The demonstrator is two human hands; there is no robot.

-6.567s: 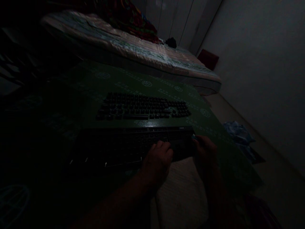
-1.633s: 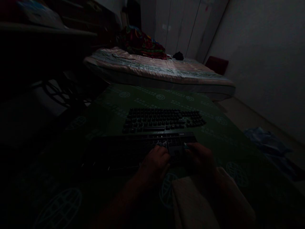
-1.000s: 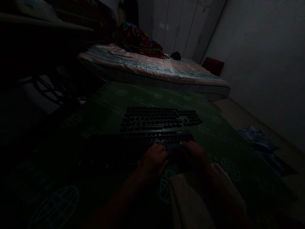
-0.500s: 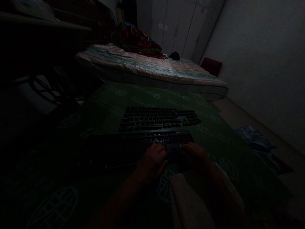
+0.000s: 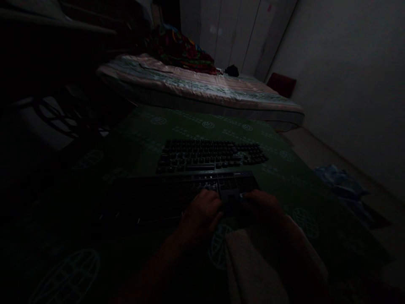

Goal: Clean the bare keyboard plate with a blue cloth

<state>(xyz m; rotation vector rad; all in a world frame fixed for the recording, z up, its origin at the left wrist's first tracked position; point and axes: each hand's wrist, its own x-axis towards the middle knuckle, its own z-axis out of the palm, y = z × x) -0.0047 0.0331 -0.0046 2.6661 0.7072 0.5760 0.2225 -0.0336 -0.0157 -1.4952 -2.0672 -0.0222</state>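
A black keyboard [image 5: 152,196] without keycaps on much of its surface lies on a green table, dim and hard to make out in the dark. My left hand [image 5: 204,209] is curled over its front edge, right of the middle, gripping it. At its right part, my right hand [image 5: 261,202] is pinched closed with a tiny pale bit at the fingertips, too dark to name. Behind the keyboard, black keycaps [image 5: 202,154] are laid out in rows in keyboard order. A light cloth [image 5: 249,261] lies under my right forearm.
The green table [image 5: 190,126] has printed globe marks. Beyond it stands a bed [image 5: 202,88] with a red patterned blanket [image 5: 183,52]. At left is a dark stand with a wheel [image 5: 57,116]. A bluish cloth heap [image 5: 340,181] lies on the floor at right.
My right hand has shifted very slightly at the keyboard's right part, its fingertips still together. My left hand stays in place. The view has tilted a little.
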